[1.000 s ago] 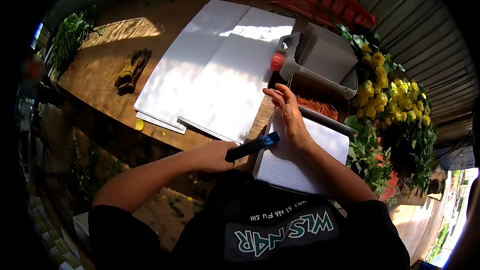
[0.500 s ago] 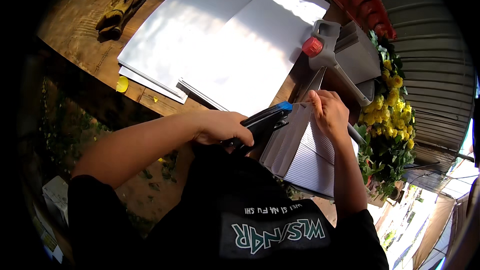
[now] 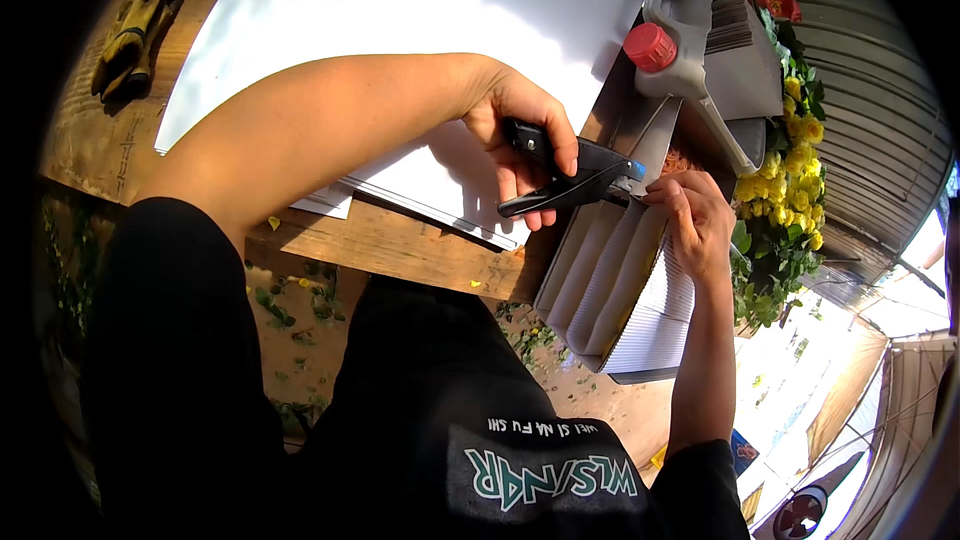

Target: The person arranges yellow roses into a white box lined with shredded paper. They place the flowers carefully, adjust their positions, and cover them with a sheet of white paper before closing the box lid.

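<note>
At the wooden bench's near edge, the left hand (image 3: 520, 140) grips a black plier-like punch (image 3: 570, 175) biting the top of a fanned white sheet stack (image 3: 620, 290) that the right hand (image 3: 695, 225) pinches steady, so the punching looks barely begun, with the large flat sheets (image 3: 400, 20) untouched.

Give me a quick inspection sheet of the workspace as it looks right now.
Surface: brown wooden bench, large white sheets laid flat on it.
Job's things: black-handled plier-type hand tool at the top edge of a folded, pleated white paper stack.
Clutter: grey jug with red cap, yellow work gloves, leaf scraps on the ground.
Grippers: left hand grips the tool; right hand pinches the stack's edge.
Cables: nothing seen.
Surroundings: yellow flowers, corrugated metal wall.
</note>
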Motion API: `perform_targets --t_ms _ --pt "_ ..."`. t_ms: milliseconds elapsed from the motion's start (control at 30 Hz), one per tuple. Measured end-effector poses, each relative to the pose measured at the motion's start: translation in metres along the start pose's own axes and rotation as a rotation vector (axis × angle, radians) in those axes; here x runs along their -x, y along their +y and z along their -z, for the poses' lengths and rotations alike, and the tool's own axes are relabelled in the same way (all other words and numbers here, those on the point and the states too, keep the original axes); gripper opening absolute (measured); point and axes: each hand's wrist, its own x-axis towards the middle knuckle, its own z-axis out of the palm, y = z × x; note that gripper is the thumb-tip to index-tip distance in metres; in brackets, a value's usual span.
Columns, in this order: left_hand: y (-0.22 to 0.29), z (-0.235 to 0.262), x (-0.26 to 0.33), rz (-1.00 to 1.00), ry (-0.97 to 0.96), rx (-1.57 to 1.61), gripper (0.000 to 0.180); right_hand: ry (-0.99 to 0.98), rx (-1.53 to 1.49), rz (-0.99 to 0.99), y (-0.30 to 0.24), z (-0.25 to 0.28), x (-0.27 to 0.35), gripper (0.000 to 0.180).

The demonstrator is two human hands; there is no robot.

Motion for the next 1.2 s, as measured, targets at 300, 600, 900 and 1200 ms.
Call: perform_targets --t_ms 300,600,900,1200 --pt "-0.026 -0.024 -0.027 -0.069 0.147 -0.112 0.038 0.054 -0.015 -0.051 -0.003 -0.006 -0.004 0.034" --pt "-0.081 -0.044 -0.007 -0.39 0.25 -0.345 0.058 0.127 0.03 0.001 -0.008 -0.006 0.004 0.035" --pt "-0.185 -0.153 -0.017 -0.228 1.035 -1.966 0.048 0.144 0.102 0.059 0.003 -0.01 0.007 0.039" --pt "-0.205 -0.179 -0.048 -0.436 1.395 -2.026 0.042 0.13 0.198 0.101 0.008 -0.009 0.01 0.043"
